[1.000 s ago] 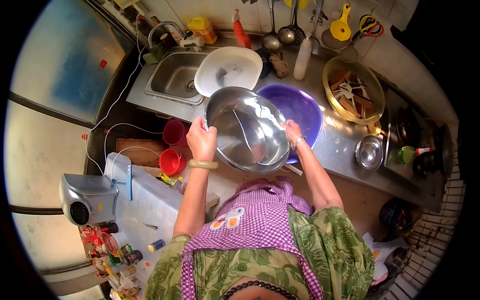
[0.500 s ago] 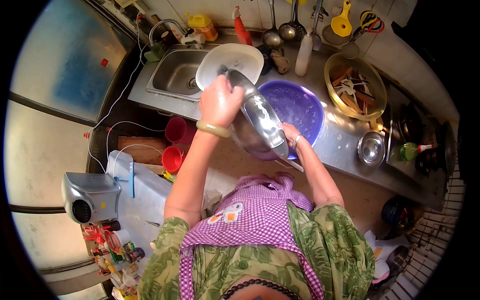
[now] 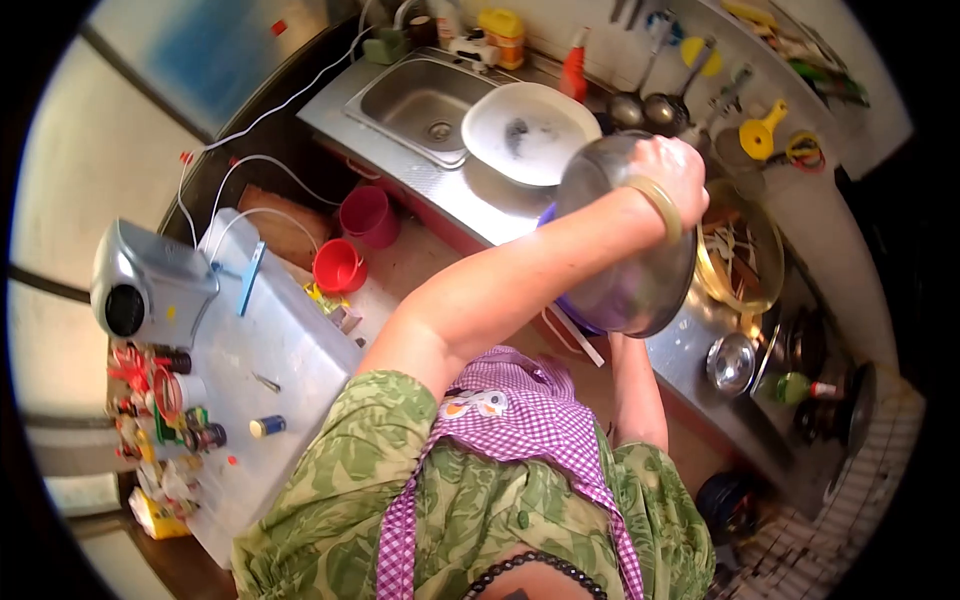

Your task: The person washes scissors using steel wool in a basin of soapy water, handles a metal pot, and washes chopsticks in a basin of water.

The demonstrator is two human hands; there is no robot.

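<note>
right of centre, left hand [image 3: 668,180] is gripping steel pot [image 3: 650,285]; cannot tell right hand's grip; jug [image 3: 497,22] is showing blurred label [image 3: 507,46].

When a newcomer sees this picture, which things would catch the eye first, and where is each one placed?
Most likely the metal pot, steeply tilted in the left hand and hiding much of the purple basin. Next, perhaps, the white basin beside the sink, and the bright red bucket between the counter and the table.
</note>
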